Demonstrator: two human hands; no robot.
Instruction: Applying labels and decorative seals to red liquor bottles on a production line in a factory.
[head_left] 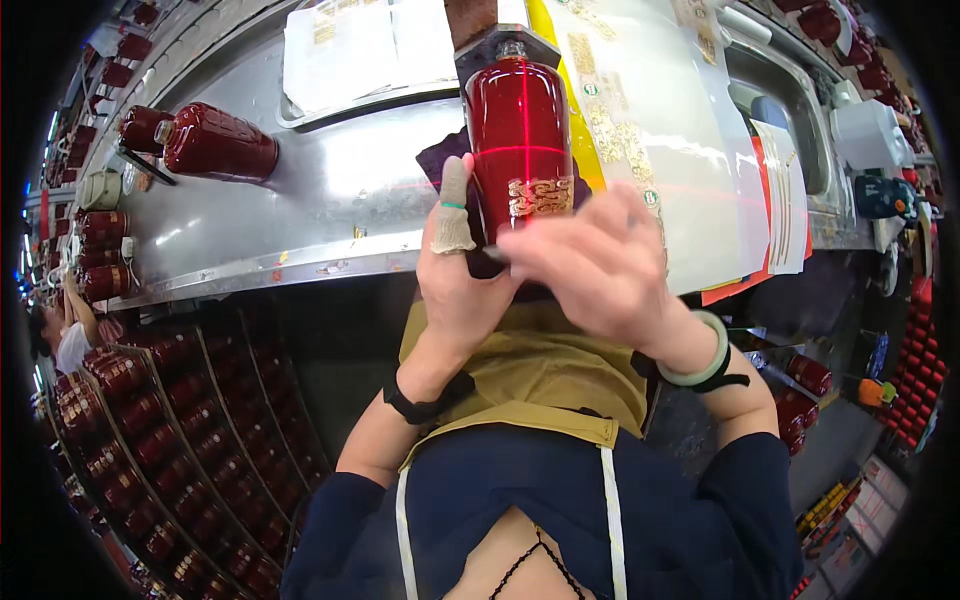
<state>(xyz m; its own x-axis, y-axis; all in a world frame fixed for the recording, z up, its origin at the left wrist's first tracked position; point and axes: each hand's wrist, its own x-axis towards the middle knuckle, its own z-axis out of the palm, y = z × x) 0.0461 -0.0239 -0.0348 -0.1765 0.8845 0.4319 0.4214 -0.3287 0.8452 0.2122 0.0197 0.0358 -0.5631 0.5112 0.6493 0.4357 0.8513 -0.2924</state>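
A dark red glass bottle (515,120) lies on its side in front of me, neck pointing away, with gold raised characters (541,197) near its base. Red laser lines cross on its surface. My left hand (462,280) is at the bottle's lower left. One finger, in a pale fabric cot with a green band, stretches along its side, and the thumb lies by the base. My right hand (600,270), blurred, hovers at the base's right with thumb and finger pinched together. What the pinch holds, if anything, I cannot make out. The neck rests in a dark metal holder (505,42).
Another red bottle (218,142) lies on the metal table (330,220) at left. White sheets (350,60) fill a tray at the back. On the right lie sheets with gold pieces (630,150) and a white card with strips (780,190). Racks of red bottles (190,430) stand lower left, near another person (75,335).
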